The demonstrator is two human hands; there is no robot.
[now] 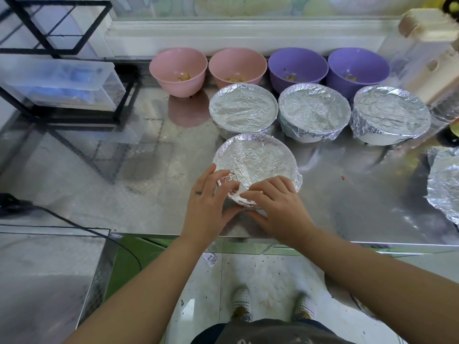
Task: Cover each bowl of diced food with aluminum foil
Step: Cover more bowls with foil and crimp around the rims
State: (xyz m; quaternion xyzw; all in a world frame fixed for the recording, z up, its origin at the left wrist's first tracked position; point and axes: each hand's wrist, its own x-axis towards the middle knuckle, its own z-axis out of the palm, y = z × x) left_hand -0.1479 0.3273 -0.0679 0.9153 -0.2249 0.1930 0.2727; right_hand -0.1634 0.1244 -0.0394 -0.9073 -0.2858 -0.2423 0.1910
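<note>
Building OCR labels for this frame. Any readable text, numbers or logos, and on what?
None legible.
Paper scrap on the floor: dark print, too small to read.
Shirt: pale print, cut off by the frame edge.
Mark on left hand finger: small, dark, unreadable.
Foil pinched by left hand and right hand: blank.

The nearest bowl (258, 167) is sitting upright at the worktop's (124, 194) centre, crinkled aluminum foil (285, 160) stretching over its mouth. The left hand (208, 202) and right hand (278, 207) are pinching the foil's loose edge at its 6 o'clock rim. Three foil-wrapped bowls (243, 108) (314, 109) (391, 112) are standing in a row from 12 to 2 o'clock. Behind them, two pink bowls (178, 70) (237, 68) and two purple bowls (298, 67) (357, 68) are sitting uncovered, each holding a few yellow diced pieces (183, 76). A crumpled foil sheet (444, 184) is lying at 3 o'clock.
</note>
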